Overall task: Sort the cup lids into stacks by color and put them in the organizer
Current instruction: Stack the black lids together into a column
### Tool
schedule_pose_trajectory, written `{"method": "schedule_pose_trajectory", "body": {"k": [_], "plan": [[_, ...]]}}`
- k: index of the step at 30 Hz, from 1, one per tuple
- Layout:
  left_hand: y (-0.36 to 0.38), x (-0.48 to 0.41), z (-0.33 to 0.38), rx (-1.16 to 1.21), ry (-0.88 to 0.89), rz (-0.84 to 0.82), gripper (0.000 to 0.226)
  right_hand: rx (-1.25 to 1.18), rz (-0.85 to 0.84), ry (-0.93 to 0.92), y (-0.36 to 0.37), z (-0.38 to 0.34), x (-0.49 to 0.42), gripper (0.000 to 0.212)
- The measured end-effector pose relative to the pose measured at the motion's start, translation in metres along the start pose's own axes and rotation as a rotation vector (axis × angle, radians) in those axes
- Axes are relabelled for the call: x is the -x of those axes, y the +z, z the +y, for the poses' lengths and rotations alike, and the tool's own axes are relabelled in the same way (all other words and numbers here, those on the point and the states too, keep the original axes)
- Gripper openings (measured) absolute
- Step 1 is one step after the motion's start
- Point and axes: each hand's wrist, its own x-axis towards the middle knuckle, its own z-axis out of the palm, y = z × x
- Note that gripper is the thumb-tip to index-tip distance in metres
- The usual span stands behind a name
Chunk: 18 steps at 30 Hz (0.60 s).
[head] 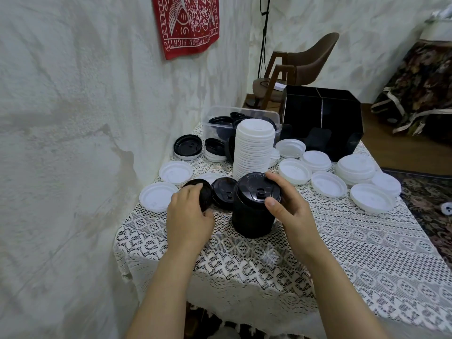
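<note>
Banner point(188, 23), upper centre, cut off by the top edge: we read "KEEP" and "FIGHT"; the rest is unclear.
Black stack point(252, 216), frame centre, on lace cloth point(342, 241): right hand point(291, 209) grips its top, thumb and fingers curled round the rim. The embossed lettering is too small to read.
Left hand point(190, 211), just left: fingers curled on 1 tilted black lid point(199, 188).
White stack point(254, 148), behind, half hides a tub point(220, 113).
Organizer point(337, 113), upper right: interior too dark to tell.

Bare forearms lead to the left hand point(189, 216) and right hand point(291, 214), with short, plain nails.
</note>
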Motion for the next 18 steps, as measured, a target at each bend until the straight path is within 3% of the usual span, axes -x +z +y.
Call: {"method": "schedule_pose_trajectory", "body": {"k": [5, 8, 11, 14, 18], "plan": [[0.005, -0.003, 0.001, -0.102, 0.039, 0.016, 0.030, -0.001, -0.008, 0.007, 0.000, -0.001, 0.000, 0.043], [-0.001, -0.002, 0.009, 0.001, 0.021, 0.118, 0.020, 0.005, -0.007, 0.010, -0.001, -0.001, 0.000, 0.043], [-0.012, -0.003, 0.017, 0.260, -0.126, 0.240, 0.009, 0.007, -0.007, 0.013, -0.001, -0.001, -0.001, 0.043], [-0.019, -0.004, 0.018, 0.522, -0.322, 0.259, 0.028, 0.030, -0.010, 0.010, 0.000, -0.002, 0.000, 0.043], [-0.021, -0.003, 0.013, 0.438, -0.383, 0.150, 0.053, 0.040, -0.009, 0.016, -0.002, -0.002, -0.001, 0.045]]}}
